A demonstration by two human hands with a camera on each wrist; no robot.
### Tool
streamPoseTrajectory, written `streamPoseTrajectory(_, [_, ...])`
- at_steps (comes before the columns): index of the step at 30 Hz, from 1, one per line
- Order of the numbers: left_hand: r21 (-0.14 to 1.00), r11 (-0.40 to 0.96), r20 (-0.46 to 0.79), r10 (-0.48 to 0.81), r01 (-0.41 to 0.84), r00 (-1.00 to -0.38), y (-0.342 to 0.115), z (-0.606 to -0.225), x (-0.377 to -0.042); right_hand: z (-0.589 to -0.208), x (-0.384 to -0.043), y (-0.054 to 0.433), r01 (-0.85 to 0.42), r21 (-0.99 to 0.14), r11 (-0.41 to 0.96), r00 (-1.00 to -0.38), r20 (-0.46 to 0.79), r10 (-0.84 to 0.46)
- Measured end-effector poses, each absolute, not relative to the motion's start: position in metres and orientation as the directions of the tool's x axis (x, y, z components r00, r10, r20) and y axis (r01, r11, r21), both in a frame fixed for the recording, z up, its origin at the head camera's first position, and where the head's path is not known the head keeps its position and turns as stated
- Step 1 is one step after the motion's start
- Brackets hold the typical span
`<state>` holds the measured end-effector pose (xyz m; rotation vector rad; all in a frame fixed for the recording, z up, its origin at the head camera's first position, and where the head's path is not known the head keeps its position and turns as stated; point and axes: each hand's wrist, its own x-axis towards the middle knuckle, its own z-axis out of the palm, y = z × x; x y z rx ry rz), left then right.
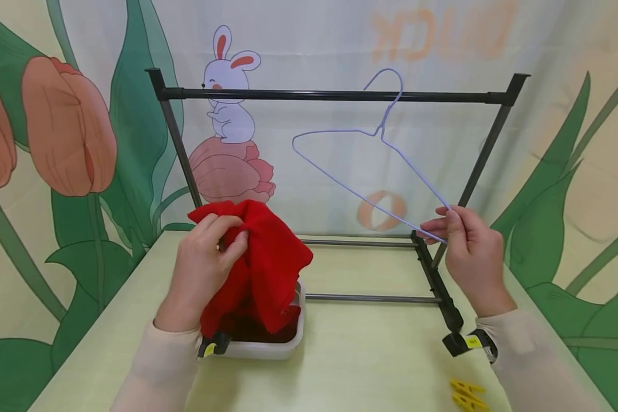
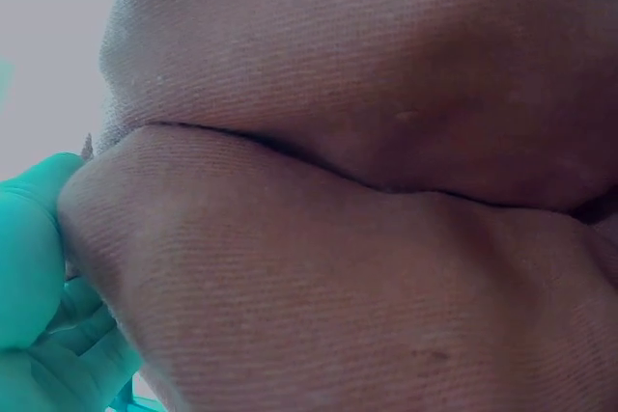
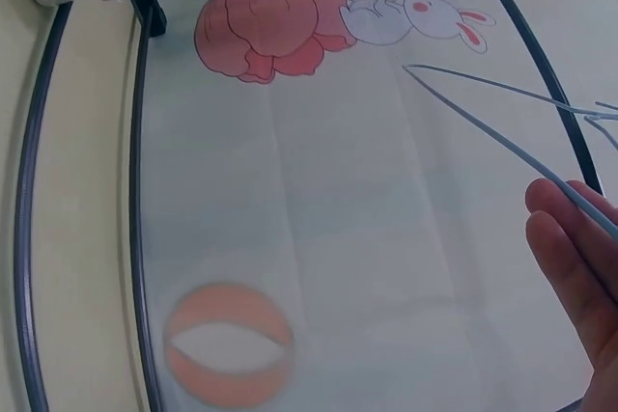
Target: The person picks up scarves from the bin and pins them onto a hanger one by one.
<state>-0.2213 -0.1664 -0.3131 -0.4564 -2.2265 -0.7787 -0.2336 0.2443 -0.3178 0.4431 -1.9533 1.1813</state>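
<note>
My left hand (image 1: 198,269) pinches a red cloth (image 1: 275,252) between thumb and fingers. The cloth hangs in folds over a white basin (image 1: 273,350), its lower end inside the rim. It fills most of the left wrist view as a ribbed, brownish fabric (image 2: 290,277), with teal-tinted fingers (image 2: 29,267) at its edge. On the right, a thin lilac wire hanger (image 1: 335,131) is held at its right corner by my right hand (image 1: 474,263). The hanger's hook points up and overlaps the rack's top bar in the head view. The right wrist view shows fingers behind the wire (image 3: 483,124).
A black metal rack (image 1: 288,95) stands on the pale table (image 1: 371,355), its top bar running across both hands' far side. Yellow clothespins (image 1: 468,395) lie at the table's front right. Behind hangs a printed curtain (image 1: 329,51) with tulips and a rabbit.
</note>
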Motion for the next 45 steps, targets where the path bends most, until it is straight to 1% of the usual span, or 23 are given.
streamPoseTrajectory(6, [0.387,0.728,0.773,0.078,0.565,-0.630,-0.168,-0.299,-0.223,-0.335,-0.223,0.236,-0.669,-0.543,0.508,-0.597,0.799,0.068])
streamPoseTrajectory(10, [0.378,0.709,0.791,0.087,0.595,-0.606,-0.166,-0.288,-0.226,-0.346,-0.220,0.230,-0.720,-0.523,0.456,-0.568,0.822,0.045])
streamPoseTrajectory(13, [0.369,0.696,0.808,0.088,0.617,-0.583,-0.162,-0.278,-0.227,-0.353,-0.218,0.225,-0.744,-0.529,0.409,-0.564,0.825,0.041])
streamPoseTrajectory(17, [0.365,0.673,0.834,0.071,0.643,-0.548,-0.151,-0.263,-0.228,-0.359,-0.213,0.216,-0.739,-0.558,0.377,-0.589,0.807,0.040])
streamPoseTrajectory(22, [0.359,0.629,0.865,0.053,0.690,-0.498,-0.126,-0.247,-0.230,-0.364,-0.206,0.202,-0.749,-0.576,0.326,-0.599,0.800,0.037])
streamPoseTrajectory(25, [0.306,0.627,0.889,0.080,0.716,-0.450,-0.109,-0.245,-0.235,-0.365,-0.201,0.194,-0.752,-0.588,0.299,-0.607,0.794,0.033])
streamPoseTrajectory(29, [0.226,0.649,0.902,0.141,0.727,-0.407,-0.088,-0.252,-0.242,-0.366,-0.193,0.185,-0.744,-0.619,0.251,-0.630,0.775,0.042])
streamPoseTrajectory(32, [0.203,0.663,0.893,0.177,0.721,-0.414,-0.077,-0.262,-0.248,-0.364,-0.189,0.181,-0.740,-0.638,0.213,-0.641,0.765,0.065])
streamPoseTrajectory(35, [0.199,0.677,0.873,0.206,0.709,-0.442,-0.068,-0.271,-0.252,-0.361,-0.185,0.179,-0.743,-0.640,0.195,-0.637,0.766,0.087])
streamPoseTrajectory(42, [0.195,0.689,0.813,0.284,0.698,-0.508,-0.046,-0.280,-0.258,-0.358,-0.181,0.179,-0.750,-0.622,0.227,-0.620,0.780,0.086])
streamPoseTrajectory(45, [0.206,0.691,0.770,0.322,0.693,-0.550,-0.039,-0.280,-0.261,-0.357,-0.180,0.179,-0.743,-0.624,0.242,-0.620,0.778,0.101])
